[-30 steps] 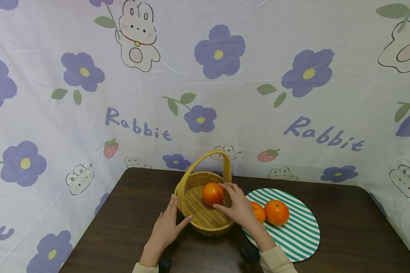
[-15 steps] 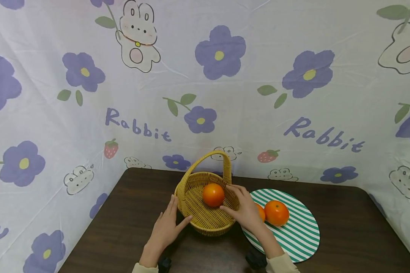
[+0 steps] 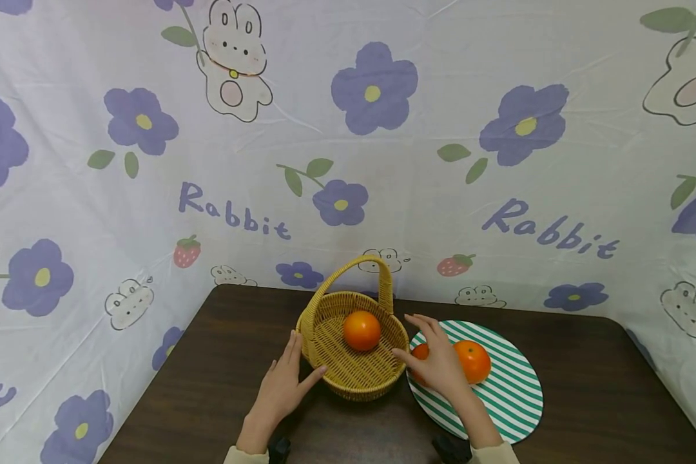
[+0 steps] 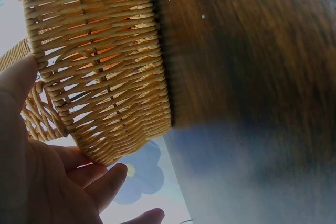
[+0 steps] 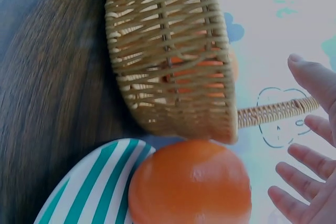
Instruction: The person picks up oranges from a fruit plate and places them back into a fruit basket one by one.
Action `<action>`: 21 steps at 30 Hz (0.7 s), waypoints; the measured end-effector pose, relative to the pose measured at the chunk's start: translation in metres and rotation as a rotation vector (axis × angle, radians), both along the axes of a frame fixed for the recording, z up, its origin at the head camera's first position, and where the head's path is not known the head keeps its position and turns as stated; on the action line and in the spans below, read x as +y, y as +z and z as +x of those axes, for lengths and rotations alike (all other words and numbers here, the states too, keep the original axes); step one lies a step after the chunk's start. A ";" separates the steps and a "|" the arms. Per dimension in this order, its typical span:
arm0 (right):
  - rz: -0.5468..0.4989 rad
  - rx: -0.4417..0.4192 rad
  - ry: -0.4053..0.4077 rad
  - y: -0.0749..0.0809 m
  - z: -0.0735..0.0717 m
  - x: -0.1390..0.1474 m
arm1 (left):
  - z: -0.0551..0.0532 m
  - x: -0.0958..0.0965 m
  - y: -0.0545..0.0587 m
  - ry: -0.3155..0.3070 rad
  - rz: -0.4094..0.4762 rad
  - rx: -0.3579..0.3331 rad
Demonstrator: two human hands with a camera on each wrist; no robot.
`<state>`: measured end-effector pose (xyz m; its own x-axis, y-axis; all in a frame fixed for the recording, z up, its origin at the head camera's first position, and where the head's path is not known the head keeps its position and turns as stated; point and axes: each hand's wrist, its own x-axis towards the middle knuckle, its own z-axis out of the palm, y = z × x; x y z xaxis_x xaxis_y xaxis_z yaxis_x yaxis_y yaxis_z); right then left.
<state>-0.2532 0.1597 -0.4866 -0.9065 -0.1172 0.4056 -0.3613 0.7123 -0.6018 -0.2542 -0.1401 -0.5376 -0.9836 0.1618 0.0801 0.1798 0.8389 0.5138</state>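
Note:
A yellow wicker basket (image 3: 336, 368) with an arched handle stands on the table, and one orange (image 3: 362, 330) lies inside it. My left hand (image 3: 281, 386) rests against the basket's left side, fingers extended; in the left wrist view its fingertips touch the woven wall (image 4: 105, 77). Just right of the basket, my right hand (image 3: 443, 367) hovers with spread fingers over a second orange (image 3: 420, 352), partly hiding it. That orange (image 5: 189, 182) shows apart from the fingers in the right wrist view. A third orange (image 3: 474, 362) sits beside it.
Both loose oranges lie on a round green-and-white striped placemat (image 3: 513, 393) at the right. The dark wooden table (image 3: 209, 374) ends at the back against a hanging cloth (image 3: 417, 174) printed with flowers and rabbits.
My right hand has drawn away from the orange in the basket and moved right, out over the placemat. The left hand and the basket have stayed put.

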 end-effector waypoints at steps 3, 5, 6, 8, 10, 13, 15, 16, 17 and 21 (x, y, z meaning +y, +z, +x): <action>-0.004 -0.003 -0.016 -0.002 0.001 0.006 | 0.000 0.000 0.000 0.001 0.000 -0.002; -0.025 -0.007 -0.020 -0.003 0.003 0.009 | 0.000 0.000 0.000 0.004 -0.004 -0.004; -0.033 -0.007 -0.021 -0.003 0.004 0.011 | -0.001 0.000 -0.001 0.006 -0.007 -0.008; -0.048 -0.012 -0.024 -0.004 0.005 0.016 | -0.001 0.000 -0.001 0.002 -0.008 -0.005; -0.067 -0.020 -0.024 -0.003 0.007 0.020 | -0.001 -0.001 -0.001 -0.002 -0.009 -0.006; -0.088 -0.033 -0.025 -0.003 0.009 0.027 | -0.002 -0.001 -0.001 -0.007 -0.010 -0.004; -0.091 -0.034 -0.029 -0.002 0.010 0.032 | -0.002 -0.001 -0.002 -0.007 -0.011 -0.008; -0.088 -0.033 -0.033 -0.002 0.010 0.034 | -0.002 -0.001 -0.002 -0.007 -0.013 -0.007; -0.079 -0.027 -0.043 -0.002 0.010 0.036 | -0.002 -0.001 -0.002 -0.007 -0.013 -0.005; -0.066 0.009 -0.076 -0.004 0.010 0.044 | -0.002 -0.001 -0.002 -0.006 -0.011 -0.007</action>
